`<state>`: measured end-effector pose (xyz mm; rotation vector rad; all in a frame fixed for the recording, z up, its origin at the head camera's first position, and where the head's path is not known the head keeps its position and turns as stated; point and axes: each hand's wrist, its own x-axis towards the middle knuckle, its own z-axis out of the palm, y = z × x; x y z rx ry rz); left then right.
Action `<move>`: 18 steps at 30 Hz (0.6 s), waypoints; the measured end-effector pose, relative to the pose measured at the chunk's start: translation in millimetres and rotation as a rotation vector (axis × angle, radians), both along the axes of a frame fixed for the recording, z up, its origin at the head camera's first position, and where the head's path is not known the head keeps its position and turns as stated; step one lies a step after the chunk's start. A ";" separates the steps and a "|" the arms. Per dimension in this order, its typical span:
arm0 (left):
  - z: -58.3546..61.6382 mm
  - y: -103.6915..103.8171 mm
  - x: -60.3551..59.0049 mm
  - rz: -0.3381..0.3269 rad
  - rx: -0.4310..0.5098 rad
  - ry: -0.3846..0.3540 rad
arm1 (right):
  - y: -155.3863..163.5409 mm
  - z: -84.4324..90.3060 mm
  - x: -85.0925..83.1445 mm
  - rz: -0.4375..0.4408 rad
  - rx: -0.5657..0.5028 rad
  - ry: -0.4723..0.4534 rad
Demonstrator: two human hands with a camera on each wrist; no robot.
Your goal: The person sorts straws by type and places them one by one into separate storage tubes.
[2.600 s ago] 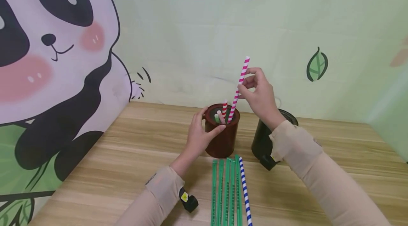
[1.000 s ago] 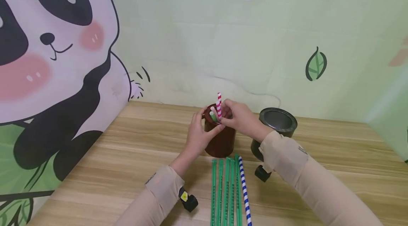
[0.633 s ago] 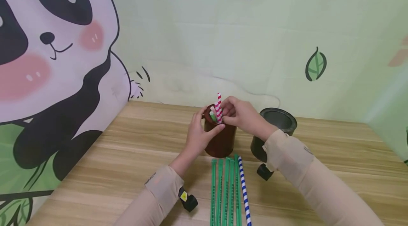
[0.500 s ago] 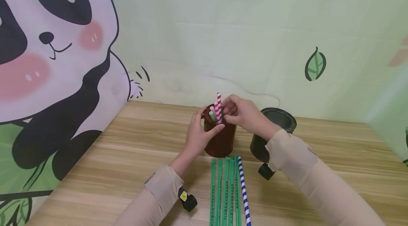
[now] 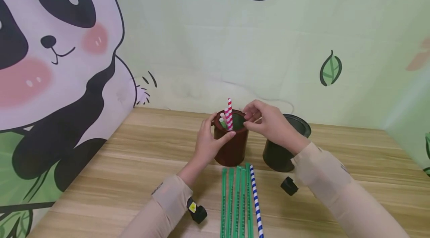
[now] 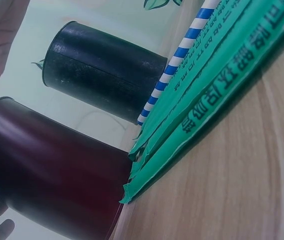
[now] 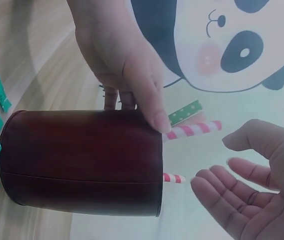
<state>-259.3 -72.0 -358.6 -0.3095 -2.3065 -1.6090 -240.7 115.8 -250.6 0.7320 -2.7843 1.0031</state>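
A dark brown cup [image 5: 231,150] stands upright on the table, with my left hand [image 5: 209,143] gripping it near the rim, thumb in front and fingers round the far left side. Several paper straws lean inside it: a pink-striped straw [image 5: 228,123], a red-striped straw [image 5: 230,102], a pale pink one and a green dotted straw [image 7: 185,113]. My right hand [image 5: 268,121] hovers at the cup's right rim, holding nothing; the right wrist view shows its fingers loosely bent and apart from the straws. The straws' lower ends are hidden inside the cup.
To the right stands a black cup [image 5: 278,157], partly behind my right forearm. Several green wrapped straws [image 5: 236,200] lie side by side in front of the brown cup, with a blue-striped straw [image 5: 256,200] at their right. A panda-printed wall [image 5: 188,44] rises behind the table.
My right hand lowered the pink-striped straw into the brown cup, let it go and drew back to the right. My left hand has kept its grip on the cup.
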 end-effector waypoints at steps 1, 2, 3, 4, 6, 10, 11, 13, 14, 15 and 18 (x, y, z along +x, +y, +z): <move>0.1 0.0 0.1 0.002 -0.002 -0.002 | 0.6 -0.1 2.0 -0.007 -0.001 -0.004; 0.2 0.1 0.0 0.004 -0.001 -0.003 | 1.5 -0.6 4.1 -0.011 -0.003 -0.003; -0.1 0.1 -0.3 0.004 -0.003 -0.004 | 2.2 -1.3 6.2 -0.017 -0.003 -0.003; -0.4 0.2 -0.4 0.004 -0.005 -0.004 | 3.2 -2.3 8.2 -0.018 -0.005 0.002; -0.4 0.5 -0.6 0.005 -0.004 -0.004 | 4.8 -5.1 12.5 -0.022 -0.006 0.017; -0.8 0.8 -1.1 0.007 -0.004 -0.002 | 7.4 -14.1 20.4 -0.021 -0.005 0.039; -0.8 0.9 -1.3 0.007 -0.003 -0.001 | 7.7 -16.9 22.3 -0.021 -0.004 0.041; -0.8 0.9 -0.9 0.007 -0.002 -0.001 | 8.6 -22.2 26.0 -0.018 -0.013 0.037; -0.5 0.9 -0.3 0.006 -0.002 -0.001 | 9.2 -24.9 27.6 -0.016 -0.018 0.034; -0.3 1.0 0.2 0.005 0.000 -0.002 | 9.5 -27.7 29.0 -0.018 -0.020 0.027; -0.1 1.3 1.0 0.007 0.002 -0.005 | 11.2 -36.1 32.5 -0.024 -0.023 0.012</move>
